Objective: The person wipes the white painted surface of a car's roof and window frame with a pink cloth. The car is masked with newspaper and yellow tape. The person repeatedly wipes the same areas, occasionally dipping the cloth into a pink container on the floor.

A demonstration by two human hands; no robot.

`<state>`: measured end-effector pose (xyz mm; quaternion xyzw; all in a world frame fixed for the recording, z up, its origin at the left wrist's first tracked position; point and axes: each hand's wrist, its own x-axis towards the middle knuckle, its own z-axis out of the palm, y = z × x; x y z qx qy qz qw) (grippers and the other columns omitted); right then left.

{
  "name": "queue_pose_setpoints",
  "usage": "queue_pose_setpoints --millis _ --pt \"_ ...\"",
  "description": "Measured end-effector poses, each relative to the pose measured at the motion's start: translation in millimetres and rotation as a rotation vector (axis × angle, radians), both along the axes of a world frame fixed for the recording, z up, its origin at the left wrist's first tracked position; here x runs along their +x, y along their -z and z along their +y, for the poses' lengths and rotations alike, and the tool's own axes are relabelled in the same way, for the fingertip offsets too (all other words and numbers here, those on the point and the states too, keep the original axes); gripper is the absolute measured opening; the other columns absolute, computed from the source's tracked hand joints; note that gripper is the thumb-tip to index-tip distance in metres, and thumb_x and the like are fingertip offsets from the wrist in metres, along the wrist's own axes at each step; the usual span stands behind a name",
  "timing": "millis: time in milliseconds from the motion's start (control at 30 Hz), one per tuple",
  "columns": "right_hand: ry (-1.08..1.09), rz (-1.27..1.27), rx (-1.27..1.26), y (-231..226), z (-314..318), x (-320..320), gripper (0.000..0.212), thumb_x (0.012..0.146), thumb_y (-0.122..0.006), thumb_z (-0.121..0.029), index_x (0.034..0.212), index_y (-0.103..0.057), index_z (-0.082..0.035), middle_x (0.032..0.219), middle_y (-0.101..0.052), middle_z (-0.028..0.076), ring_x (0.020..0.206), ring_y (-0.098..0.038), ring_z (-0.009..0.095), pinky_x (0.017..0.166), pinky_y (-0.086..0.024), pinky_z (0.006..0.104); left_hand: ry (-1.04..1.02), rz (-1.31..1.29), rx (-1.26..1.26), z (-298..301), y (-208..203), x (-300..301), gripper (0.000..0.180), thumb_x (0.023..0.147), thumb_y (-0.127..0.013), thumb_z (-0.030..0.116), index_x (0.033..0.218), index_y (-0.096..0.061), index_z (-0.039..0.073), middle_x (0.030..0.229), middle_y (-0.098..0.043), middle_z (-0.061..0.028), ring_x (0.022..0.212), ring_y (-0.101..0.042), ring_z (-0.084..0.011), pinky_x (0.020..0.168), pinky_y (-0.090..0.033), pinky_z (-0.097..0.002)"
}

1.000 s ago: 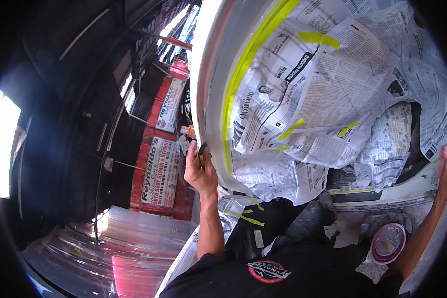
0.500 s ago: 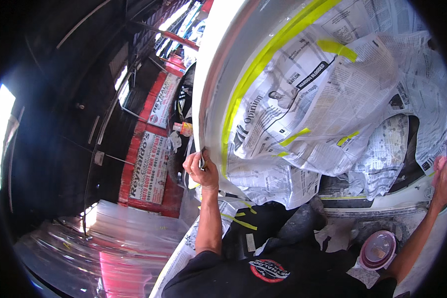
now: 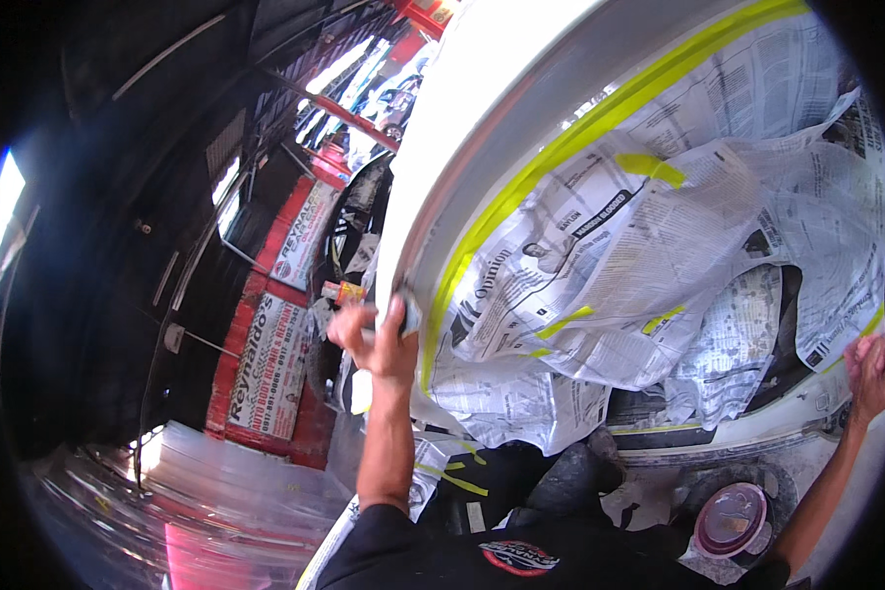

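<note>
My left hand is at the rim of the curved white car panel, its thumb over a small grey sheet that looks like sandpaper. The sheet lies against the panel's inner edge, and the outer fingers are blurred. Bright yellow masking tape follows the curve of the opening. Newspaper covers the inside. At the far right, my right hand is curled beside the taped lower edge of the opening. What its fingers close around is hidden.
A round tub with a pinkish rim stands low on the right, near my right arm. Loose yellow tape strips hang below the panel. On the left are red-framed signboards and clear plastic sheeting.
The view has shifted, so the panel sits lower and further left. My left hand's outer fingers have lifted and spread, with the grey sheet showing more. My right hand remains by the edge.
</note>
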<state>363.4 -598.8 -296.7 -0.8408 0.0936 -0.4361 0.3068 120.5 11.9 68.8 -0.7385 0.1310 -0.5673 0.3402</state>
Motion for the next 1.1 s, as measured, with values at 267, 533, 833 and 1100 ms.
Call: queue_pose_setpoints --millis 267,533,833,1100 --pt "-0.047 -0.136 -0.031 -10 5 3 0.037 0.096 -0.065 -0.013 0.131 -0.061 -0.004 0.121 -0.063 0.016 0.109 -0.061 0.032 0.095 -0.050 0.0398 -0.061 -0.026 -0.112 -27 -16 5 0.033 0.060 -0.085 0.008 0.089 -0.077 0.024 0.092 -0.056 0.0005 0.090 -0.056 -0.0236 0.082 -0.038 -0.0406" --pt "-0.139 -0.088 -0.014 -51 14 -8 0.033 0.088 -0.059 -0.005 0.120 -0.060 0.001 0.116 -0.060 0.020 0.106 -0.059 0.041 0.093 -0.048 0.0471 -0.025 0.048 -0.186 -19 -3 -23 0.035 0.064 -0.077 -0.005 0.094 -0.075 0.014 0.085 -0.060 -0.0022 0.081 -0.060 -0.0241 0.074 -0.043 -0.0385" --pt "-0.118 -0.097 -0.083 -68 30 -10 0.025 0.086 -0.059 -0.003 0.110 -0.061 -0.002 0.107 -0.057 0.019 0.100 -0.060 0.039 0.084 -0.051 0.0483 0.116 0.013 -0.141 -85 -37 31 0.039 0.065 -0.073 0.003 0.104 -0.076 0.006 0.097 -0.072 -0.0032 0.085 -0.065 -0.0192 0.084 -0.041 -0.0378" --pt "-0.194 -0.145 -0.094 -77 22 -16 0.024 0.081 -0.061 0.000 0.105 -0.062 -0.002 0.105 -0.057 0.019 0.095 -0.060 0.039 0.080 -0.051 0.0481 0.048 0.000 0.049 -48 -24 14 0.030 0.073 -0.078 0.007 0.103 -0.078 0.009 0.097 -0.073 0.0000 0.072 -0.057 -0.0110 0.079 -0.038 -0.0321"
